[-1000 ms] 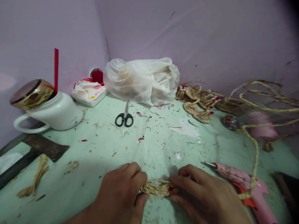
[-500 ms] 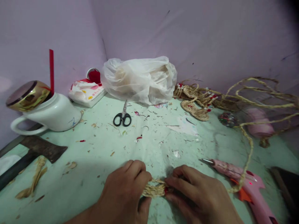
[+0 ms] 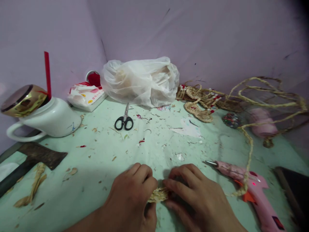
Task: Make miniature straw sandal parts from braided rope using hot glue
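Note:
Both my hands press together on a small woven straw piece (image 3: 159,194) near the front edge of the pale green table (image 3: 154,141). My left hand (image 3: 131,196) is closed, its fingers curled over the piece's left end. My right hand (image 3: 193,196) is closed on the right end, its fingertips almost touching the left hand's. Most of the straw piece is hidden under my fingers. A braided straw rope (image 3: 248,151) runs from the right of my right hand up to loose coils at the back right.
A pink glue gun (image 3: 248,187) lies right of my right hand, black-handled scissors (image 3: 124,121) mid-table. A white jug with a gold lid (image 3: 43,112) and a rusty hatchet (image 3: 31,159) are at the left. A plastic bag (image 3: 141,80) and woven straw pieces (image 3: 200,103) sit along the back.
My hands have closed in on each other, so less of the straw piece shows between them. The view has shifted slightly to the right.

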`<state>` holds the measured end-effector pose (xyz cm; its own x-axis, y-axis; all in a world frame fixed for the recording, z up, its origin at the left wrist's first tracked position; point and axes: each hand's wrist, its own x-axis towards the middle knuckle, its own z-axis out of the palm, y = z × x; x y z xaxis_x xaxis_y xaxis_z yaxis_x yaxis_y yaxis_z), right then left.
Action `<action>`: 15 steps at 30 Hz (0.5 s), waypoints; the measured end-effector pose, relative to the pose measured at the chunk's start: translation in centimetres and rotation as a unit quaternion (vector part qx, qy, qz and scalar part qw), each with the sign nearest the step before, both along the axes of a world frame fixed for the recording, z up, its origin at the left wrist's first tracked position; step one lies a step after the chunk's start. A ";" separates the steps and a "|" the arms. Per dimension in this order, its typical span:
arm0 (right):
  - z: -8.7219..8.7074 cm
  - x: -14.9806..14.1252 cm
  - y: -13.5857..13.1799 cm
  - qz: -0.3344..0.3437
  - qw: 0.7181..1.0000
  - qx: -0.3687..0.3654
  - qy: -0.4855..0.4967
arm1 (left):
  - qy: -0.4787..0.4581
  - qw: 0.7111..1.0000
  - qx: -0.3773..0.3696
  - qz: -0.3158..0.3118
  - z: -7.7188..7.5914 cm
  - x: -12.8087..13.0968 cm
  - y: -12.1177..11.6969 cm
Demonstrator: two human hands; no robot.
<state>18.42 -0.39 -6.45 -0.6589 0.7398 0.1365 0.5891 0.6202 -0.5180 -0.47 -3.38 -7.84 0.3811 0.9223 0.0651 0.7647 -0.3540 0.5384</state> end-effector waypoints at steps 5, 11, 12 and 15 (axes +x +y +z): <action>-0.3 -0.4 -0.5 0.008 1.000 -0.013 0.002 | -0.009 1.000 -0.018 0.000 0.4 0.0 0.0; -0.4 -0.9 -0.9 -0.002 0.999 -0.034 0.023 | -0.019 1.000 -0.019 -0.010 0.7 0.0 0.2; -0.4 -1.0 -0.8 -0.002 0.999 -0.036 0.029 | -0.017 1.000 -0.021 -0.010 0.8 0.0 0.2; -0.4 -1.2 -0.8 -0.006 0.998 -0.046 0.043 | -0.009 1.000 -0.026 -0.010 0.7 0.1 0.1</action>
